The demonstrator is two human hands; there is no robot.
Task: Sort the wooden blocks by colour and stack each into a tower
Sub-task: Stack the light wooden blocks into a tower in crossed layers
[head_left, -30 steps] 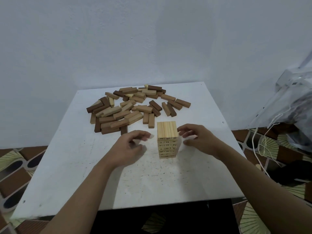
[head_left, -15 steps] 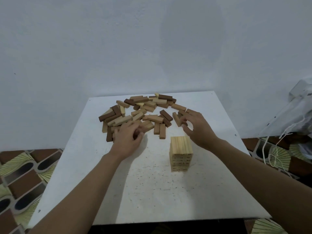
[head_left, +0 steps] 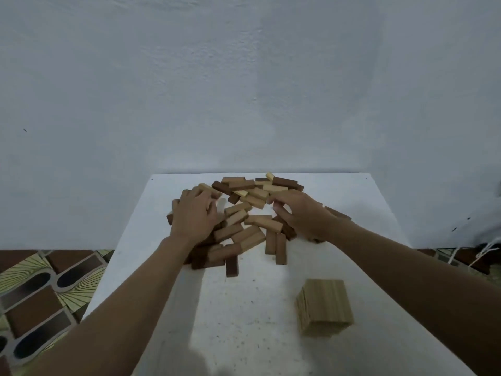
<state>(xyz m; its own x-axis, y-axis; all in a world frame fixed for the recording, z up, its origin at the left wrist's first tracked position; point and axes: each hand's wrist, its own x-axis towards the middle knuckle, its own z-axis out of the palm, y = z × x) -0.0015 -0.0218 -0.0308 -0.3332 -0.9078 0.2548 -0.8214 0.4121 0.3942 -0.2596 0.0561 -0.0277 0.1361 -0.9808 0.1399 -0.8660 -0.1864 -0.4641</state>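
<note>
While both arms are stretched across the white table [head_left: 151, 267], the left hand [head_left: 193, 214] is laid palm-down on the left side of the pile [head_left: 244, 221] of loose wooden blocks, its fingers curled over several of them. Whether a block is actually gripped under that hand cannot be told, since the fingertips are hidden. The right hand [head_left: 301, 215] is set on the right side of the pile, fingers bent and spread, with the thumb and forefinger tips touching pale blocks near the middle; a firm grasp on any one block cannot be made out there either.

Mixed colours are seen in the pile: pale, mid-brown and dark brown blocks lie crossed over one another at the far half of the table, close to the blue-grey wall [head_left: 244, 90]. One dark block [head_left: 232, 264] is pointed toward the camera at the near edge of the pile, and two mid-brown blocks [head_left: 276, 246] lie side by side just right of it.

A tower [head_left: 325, 305] of pale blocks is stood upright on the near right part of the table, well apart from the pile and from both hands, its top layer made of blocks laid flush. Patterned floor tiles [head_left: 40, 289] are visible left of the table.
</note>
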